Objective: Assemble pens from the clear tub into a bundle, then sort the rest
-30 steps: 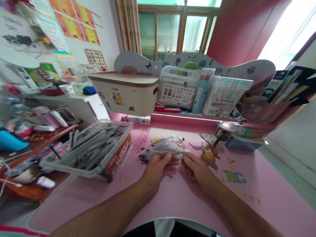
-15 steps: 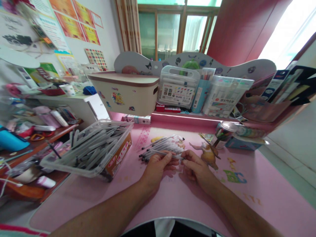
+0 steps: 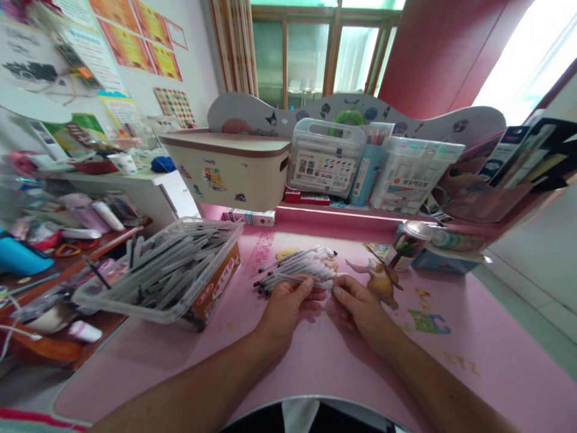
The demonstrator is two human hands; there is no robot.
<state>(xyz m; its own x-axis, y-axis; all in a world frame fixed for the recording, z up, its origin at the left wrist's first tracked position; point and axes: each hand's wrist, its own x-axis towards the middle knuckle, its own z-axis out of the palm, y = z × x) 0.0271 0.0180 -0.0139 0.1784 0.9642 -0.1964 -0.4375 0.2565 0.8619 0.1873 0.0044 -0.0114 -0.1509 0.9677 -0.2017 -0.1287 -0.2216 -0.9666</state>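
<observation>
Low over the pink desk (image 3: 311, 361), my left hand (image 3: 286, 307) pinches a slim, pale pen (image 3: 293, 278) between thumb and fingers. The thumb and fingers of my right hand (image 3: 356, 297) close on the pen's other end, which they mostly hide. Just beyond both hands lies a loose pile of white pens (image 3: 309, 261), several with black ends pointing left. To the left stands a clear plastic box (image 3: 178, 317) heaped with grey-white pens (image 3: 180, 258), its side carrying a brown label.
A lidded cream bin (image 3: 243, 174), clear marker cases (image 3: 327, 162) and a blue pencil pack (image 3: 364, 174) stand on the raised shelf. A jar of pens (image 3: 408, 240) and a blue box (image 3: 446, 260) are at the right back. Cluttered shelves (image 3: 103, 240) lie left of the desk.
My right hand's fingers have shifted slightly and closed more tightly at the pen's right end. My left hand stays almost still; the pile and box are unchanged.
</observation>
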